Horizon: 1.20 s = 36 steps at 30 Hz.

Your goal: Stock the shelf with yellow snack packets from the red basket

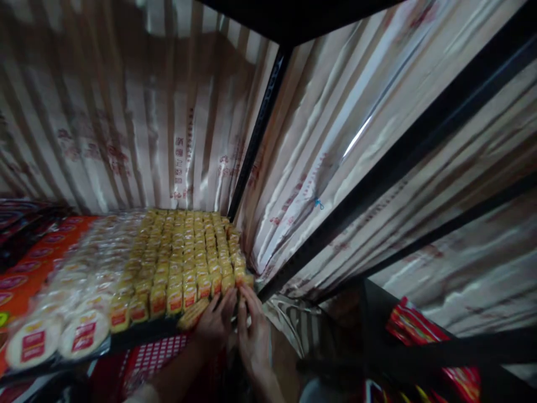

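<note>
Rows of small yellow-wrapped snack packets [188, 257] stand tightly side by side on a dark shelf [146, 330]. At the front right end of these rows, my left hand [216, 322] bends its fingers against the packets. A tilted yellow packet [193, 313] juts out on the left side of this hand, seemingly held in it; its grip is partly hidden. Close beside it, my right hand [254, 330] stretches its fingers forward, with the tips touching the corner packet [243, 278]. Both palms face away from view, and dim light blurs the detail.
Round white packaged cakes [84, 333] fill the shelf to the left, next to an orange strip [46, 254]. A red plastic basket [157, 352] is below the shelf edge. A black upright post [260, 129] and a slanting bar [377, 151] flank the corner; red packets [415, 322] lie right.
</note>
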Motion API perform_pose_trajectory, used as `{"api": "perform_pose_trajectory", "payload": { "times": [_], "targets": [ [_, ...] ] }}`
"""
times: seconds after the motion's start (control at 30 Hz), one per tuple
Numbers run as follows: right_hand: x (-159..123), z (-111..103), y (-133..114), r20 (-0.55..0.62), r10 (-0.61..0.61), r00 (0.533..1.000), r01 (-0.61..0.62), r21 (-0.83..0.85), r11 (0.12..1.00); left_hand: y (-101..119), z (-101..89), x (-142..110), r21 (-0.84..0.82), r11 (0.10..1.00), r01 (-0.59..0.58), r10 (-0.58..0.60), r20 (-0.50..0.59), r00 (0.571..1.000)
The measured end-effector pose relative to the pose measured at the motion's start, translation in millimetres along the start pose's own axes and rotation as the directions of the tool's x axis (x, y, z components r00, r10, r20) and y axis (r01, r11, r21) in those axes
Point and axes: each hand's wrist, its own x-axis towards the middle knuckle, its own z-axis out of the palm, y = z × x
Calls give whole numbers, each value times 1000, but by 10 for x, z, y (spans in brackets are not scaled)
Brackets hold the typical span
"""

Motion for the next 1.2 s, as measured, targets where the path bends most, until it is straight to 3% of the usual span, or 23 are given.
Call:
{"api": "perform_pose_trajectory", "payload": {
  "times": [0.1,0.27,0.5,0.7,0.87,1.07,1.2],
  "targets": [
    [-120,-40,-54,53,-31,998,33,-36,999,40,23,-21,-24,999,44,-44,15,999],
    [-263,22,20,-7,49,999,-50,-12,999,59,-117,39,3,996,90,-89,179,980],
    [-399,171,272,-33,96,995,-97,-31,995,7,-209,107,50,999,22,-34,264,964],
    [-313,296,290,-2,152,988,-152,4,988,-60,-259,151,-25,1000,10,-3,269,963],
    [-242,417,250,-4,219,976,-219,7,976,-72,-329,125,-75,995,73,-49,285,957],
    [-200,455,205,-29,278,960,-276,56,959,-64,-381,-69,-63,997,32,-19,206,978],
    [-170,463,205,-24,288,957,-285,76,955,-69,-480,-172,-64,995,70,-61,139,988]
  ]
}}
